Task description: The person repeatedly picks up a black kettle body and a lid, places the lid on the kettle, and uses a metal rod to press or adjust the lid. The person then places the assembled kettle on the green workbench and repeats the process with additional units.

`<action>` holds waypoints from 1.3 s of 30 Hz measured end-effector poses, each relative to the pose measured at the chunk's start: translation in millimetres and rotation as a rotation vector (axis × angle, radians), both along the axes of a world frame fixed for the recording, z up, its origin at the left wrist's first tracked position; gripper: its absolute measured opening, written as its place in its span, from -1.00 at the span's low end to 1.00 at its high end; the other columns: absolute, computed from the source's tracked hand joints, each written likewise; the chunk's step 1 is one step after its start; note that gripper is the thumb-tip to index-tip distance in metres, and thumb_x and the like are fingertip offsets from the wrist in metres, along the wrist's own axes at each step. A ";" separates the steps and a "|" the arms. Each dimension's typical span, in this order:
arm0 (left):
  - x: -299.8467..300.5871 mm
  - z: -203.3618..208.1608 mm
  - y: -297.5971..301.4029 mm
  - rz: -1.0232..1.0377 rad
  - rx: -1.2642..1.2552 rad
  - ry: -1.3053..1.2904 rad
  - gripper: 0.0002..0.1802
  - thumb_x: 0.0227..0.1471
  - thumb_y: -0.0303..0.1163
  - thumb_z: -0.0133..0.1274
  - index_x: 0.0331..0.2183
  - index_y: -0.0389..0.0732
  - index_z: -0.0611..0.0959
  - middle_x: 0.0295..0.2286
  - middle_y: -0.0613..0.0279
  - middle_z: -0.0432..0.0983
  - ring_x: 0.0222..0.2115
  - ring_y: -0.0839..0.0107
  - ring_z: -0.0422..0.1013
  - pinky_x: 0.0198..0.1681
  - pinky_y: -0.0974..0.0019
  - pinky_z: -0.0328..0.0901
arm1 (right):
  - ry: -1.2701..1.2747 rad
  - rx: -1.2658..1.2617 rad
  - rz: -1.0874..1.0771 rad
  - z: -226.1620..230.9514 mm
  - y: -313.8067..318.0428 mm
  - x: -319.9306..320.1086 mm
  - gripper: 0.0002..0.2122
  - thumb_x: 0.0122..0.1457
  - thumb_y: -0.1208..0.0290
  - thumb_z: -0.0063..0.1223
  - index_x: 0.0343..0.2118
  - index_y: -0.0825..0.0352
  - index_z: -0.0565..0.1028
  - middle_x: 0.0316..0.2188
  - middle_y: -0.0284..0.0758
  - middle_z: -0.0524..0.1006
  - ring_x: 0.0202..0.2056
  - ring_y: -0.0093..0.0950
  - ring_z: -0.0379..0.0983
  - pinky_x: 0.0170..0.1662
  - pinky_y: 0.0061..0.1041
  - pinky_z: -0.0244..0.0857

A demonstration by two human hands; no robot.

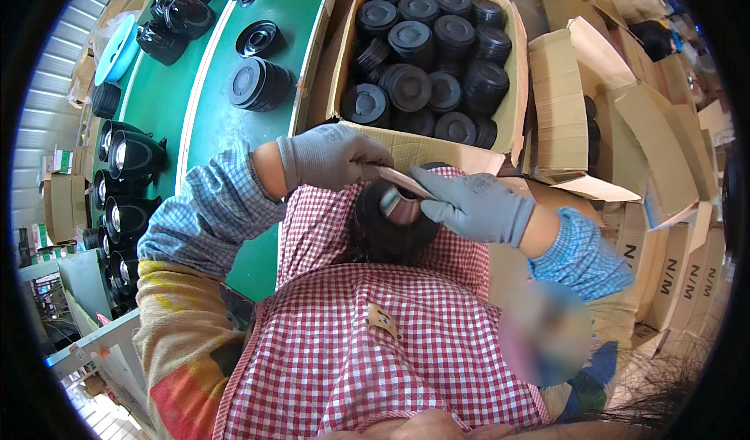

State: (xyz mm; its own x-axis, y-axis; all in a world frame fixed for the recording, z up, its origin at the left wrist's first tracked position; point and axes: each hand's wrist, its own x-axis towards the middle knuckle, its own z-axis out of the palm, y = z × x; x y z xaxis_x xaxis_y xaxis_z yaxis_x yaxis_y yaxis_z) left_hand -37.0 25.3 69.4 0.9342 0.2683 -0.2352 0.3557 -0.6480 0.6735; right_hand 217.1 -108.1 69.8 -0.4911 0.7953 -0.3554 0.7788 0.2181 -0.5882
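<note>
My left hand (332, 157), in a grey work glove, comes in from the left with its fingers pinched on one end of a thin pale strip (405, 183). My right hand (478, 205), gloved alike, holds the strip's other end between thumb and fingers. Below the strip, a round black vessel (388, 235) rests in my lap against a red-and-white checked apron (351, 323). A shiny curved patch on it reflects light. The strip and my fingertips hide part of its top, so I cannot tell whether the strip touches it.
Ahead stands an open cardboard box (512, 80) of stacked black round lids (410, 37). Another opened box (558, 119) is on its right. Along the green worktable (254, 139) at left are a lid stack (258, 84), a black ring-shaped part (259, 39) and several glossy black vessels (129, 155).
</note>
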 end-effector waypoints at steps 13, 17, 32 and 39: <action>28.1 -71.5 27.8 0.067 -0.055 0.016 -0.62 0.15 -0.17 -0.05 -0.43 -0.26 0.68 -0.53 0.00 0.56 -0.47 0.07 0.53 -0.37 0.10 0.38 | 0.426 0.273 0.191 -17.2 2.5 -48.8 -0.23 0.29 -0.29 -0.33 0.43 0.13 0.08 0.43 -0.05 0.01 0.44 -0.04 -0.15 0.42 0.06 -0.43; 37.5 -92.5 36.9 0.194 -0.176 -0.066 -0.69 0.12 -0.21 0.02 -0.29 -0.27 0.67 -0.36 0.01 0.60 -0.33 0.19 0.55 -0.23 0.17 0.41 | 0.794 -0.028 0.104 -16.8 26.7 -55.6 -0.29 0.35 -0.03 -0.20 0.41 0.35 0.05 0.30 0.07 0.20 0.37 0.02 0.02 0.42 -0.09 -0.21; 70.1 -37.6 -112.6 0.127 0.487 -0.587 -0.65 -0.01 -0.10 0.25 -0.21 -0.03 0.61 -0.29 0.28 0.47 -0.29 0.26 0.41 -0.26 0.15 0.33 | 1.213 -0.573 -0.096 -54.4 42.7 -21.0 0.10 0.07 -0.64 -0.59 0.43 0.27 0.07 0.34 -0.03 0.23 0.34 -0.19 0.17 0.40 -0.20 -0.05; 88.1 -47.4 -106.6 0.167 0.396 -0.554 -0.72 -0.11 -0.18 0.25 -0.35 -0.02 0.55 -0.46 0.39 0.49 -0.42 0.39 0.46 -0.35 0.26 0.32 | 1.023 0.303 0.252 -117.5 119.4 -68.4 -0.57 0.28 -0.03 -0.11 -0.34 0.23 0.68 -0.10 -0.25 0.63 0.11 -0.22 0.44 0.34 -0.14 0.04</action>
